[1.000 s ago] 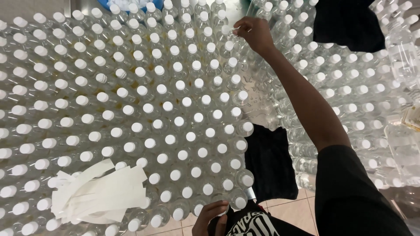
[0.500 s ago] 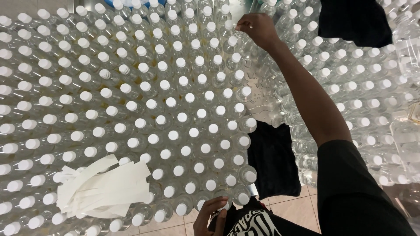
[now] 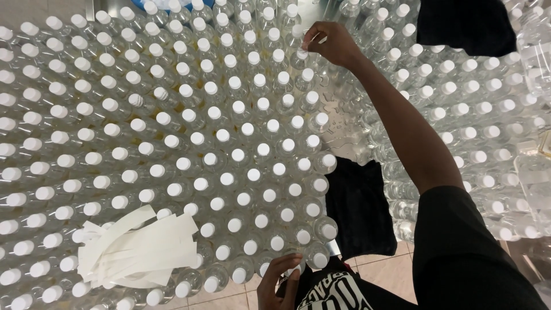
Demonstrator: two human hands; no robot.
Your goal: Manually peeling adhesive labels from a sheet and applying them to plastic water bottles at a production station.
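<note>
Across a table packed with capped clear bottles (image 3: 229,143), the right hand (image 3: 330,45) at one o'clock pinches one bottle's white cap (image 3: 302,54), while the left hand (image 3: 278,281), loosely curled, steadies the near-edge bottles at six.

A bottling or packing room of a small works is suggested rather than a home. A broad steel table (image 3: 103,7) is covered edge to edge with hundreds of identical clear plastic bottles (image 3: 229,155) with white caps, set upright in close rows. A heap of blank white paper strips (image 3: 138,250) is laid across some caps, and tan floor tiles (image 3: 390,272) are seen below.
</note>
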